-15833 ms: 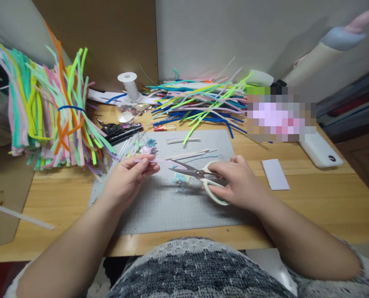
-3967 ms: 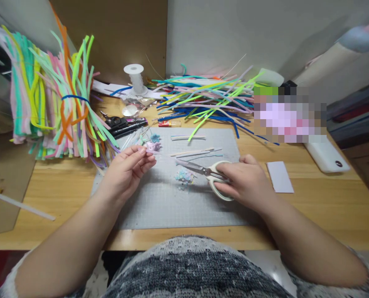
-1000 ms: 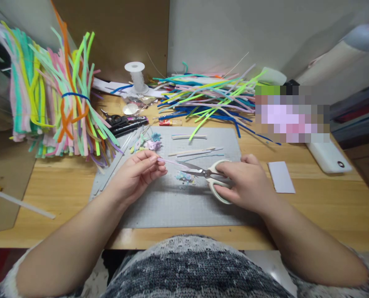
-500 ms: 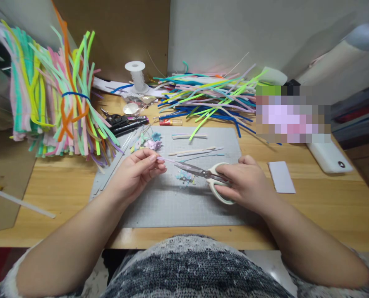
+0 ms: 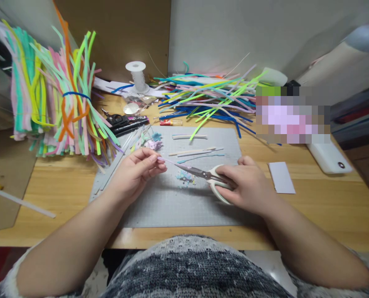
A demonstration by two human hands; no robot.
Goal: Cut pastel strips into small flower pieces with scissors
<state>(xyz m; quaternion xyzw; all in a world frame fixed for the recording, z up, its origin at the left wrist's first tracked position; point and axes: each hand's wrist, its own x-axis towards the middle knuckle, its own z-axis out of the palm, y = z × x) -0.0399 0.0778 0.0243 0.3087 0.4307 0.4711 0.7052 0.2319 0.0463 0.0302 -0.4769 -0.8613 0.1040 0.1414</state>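
My left hand [image 5: 144, 169] pinches a thin lilac pipe cleaner [image 5: 167, 160] between thumb and forefinger, its free end pointing right. Wrapped through the handles of white-handled scissors [image 5: 207, 175], my right hand [image 5: 245, 182] holds their blades nearly closed along the end of that pipe cleaner. Below the blades, small pastel clippings [image 5: 185, 178] lie on the grey cutting mat [image 5: 172, 207]. Just beyond the blades rest several trimmed pipe cleaners, one of them blue [image 5: 200, 157]. Pastel fuzzy pieces [image 5: 153, 142] sit behind my left hand.
A tall bundle of coloured pipe cleaners [image 5: 75, 95] stands at the left; a loose pile [image 5: 209, 95] lies at the back. Near it are a spool [image 5: 137, 76] and black scissors [image 5: 118, 123]. A white card [image 5: 281, 177] and a white device [image 5: 329, 155] lie at the right.
The scissor blades have come closer together on the lilac pipe cleaner. My left hand has stayed almost in place.
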